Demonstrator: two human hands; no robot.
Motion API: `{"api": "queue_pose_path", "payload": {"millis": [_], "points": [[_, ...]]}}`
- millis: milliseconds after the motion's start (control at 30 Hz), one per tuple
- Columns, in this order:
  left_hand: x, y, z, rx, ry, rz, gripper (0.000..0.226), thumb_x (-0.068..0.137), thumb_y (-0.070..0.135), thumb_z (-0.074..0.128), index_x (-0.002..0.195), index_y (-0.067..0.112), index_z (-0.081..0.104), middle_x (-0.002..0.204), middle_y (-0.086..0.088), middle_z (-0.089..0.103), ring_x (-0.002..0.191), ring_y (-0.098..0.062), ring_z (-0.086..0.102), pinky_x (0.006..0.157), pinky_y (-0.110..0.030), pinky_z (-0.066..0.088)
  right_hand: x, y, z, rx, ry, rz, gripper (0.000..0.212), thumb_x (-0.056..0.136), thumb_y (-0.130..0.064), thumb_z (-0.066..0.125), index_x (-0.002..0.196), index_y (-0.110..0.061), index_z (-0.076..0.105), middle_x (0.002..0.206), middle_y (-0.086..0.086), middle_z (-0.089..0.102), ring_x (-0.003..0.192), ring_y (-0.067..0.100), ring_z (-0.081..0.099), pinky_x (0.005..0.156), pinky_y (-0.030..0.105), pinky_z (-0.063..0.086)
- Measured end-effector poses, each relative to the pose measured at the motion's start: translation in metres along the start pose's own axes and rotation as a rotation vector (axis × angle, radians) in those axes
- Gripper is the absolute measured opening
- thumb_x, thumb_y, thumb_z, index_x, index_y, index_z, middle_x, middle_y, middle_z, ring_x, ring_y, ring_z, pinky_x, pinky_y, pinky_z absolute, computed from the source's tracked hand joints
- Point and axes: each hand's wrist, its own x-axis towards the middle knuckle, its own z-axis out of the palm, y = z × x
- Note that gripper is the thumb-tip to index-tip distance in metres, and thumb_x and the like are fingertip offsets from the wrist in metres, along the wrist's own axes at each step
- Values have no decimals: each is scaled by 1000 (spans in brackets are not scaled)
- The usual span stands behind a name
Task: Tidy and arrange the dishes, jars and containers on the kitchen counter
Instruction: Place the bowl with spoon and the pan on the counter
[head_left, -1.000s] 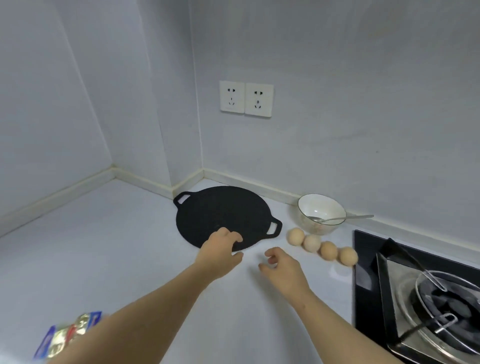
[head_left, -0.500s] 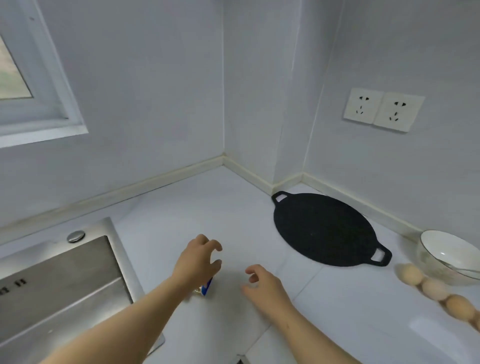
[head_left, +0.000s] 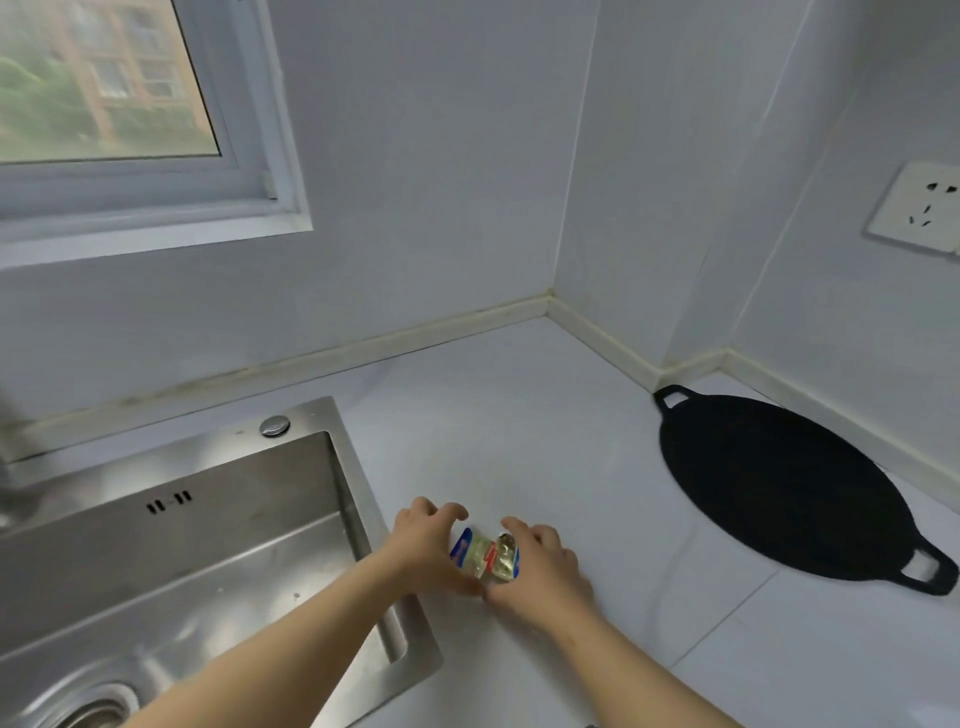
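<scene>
My left hand (head_left: 423, 551) and right hand (head_left: 543, 566) each curl round one end of the floppy foil packet (head_left: 485, 558) between them, I judge to lift it off the counter (head_left: 519, 415) without sagging.

The only camera sits on the person's head and looks forward and down, toward the far corner where two walls meet the counter (head_left: 519, 426). Its wide angle bends straight edges. The sink (head_left: 218, 525) fills the near left, with the window (head_left: 104, 88) above it. The black pan (head_left: 779, 493) lies right. The view is close: the left hand (head_left: 423, 545) and right hand (head_left: 543, 564), gripping a packet (head_left: 485, 556), appear low in the middle.
</scene>
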Motion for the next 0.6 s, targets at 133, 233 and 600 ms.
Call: {"api": "queue_pose_path", "payload": {"millis": [133, 233, 600], "points": [[5, -2, 7, 1, 0, -14, 80, 68, 49, 75, 136, 34, 35, 127, -2, 38, 122, -20, 35, 100, -28, 38, 3, 4, 4, 43, 47, 56, 52, 79, -32, 60, 127, -31, 41, 130, -2, 36, 118, 21, 47, 95, 31, 44], [10, 2, 9, 66, -8, 9, 70, 73, 45, 70, 134, 37, 37, 126, 0, 44, 120, -21, 39, 95, -30, 40, 3, 11, 2, 113, 95, 136, 51, 76, -33, 64, 122, -24, 42, 124, 3, 38, 112, 24, 52, 93, 31, 47], [27, 16, 12, 16, -105, 139, 75, 75, 24, 74, 140, 25, 35, 130, -2, 42, 118, -20, 47, 98, -22, 41, -1, 40, -19, 361, 44, 139, 23, 86, -20, 58, 109, -18, 55, 112, -1, 56, 88, 8, 50, 57, 1, 37]]}}
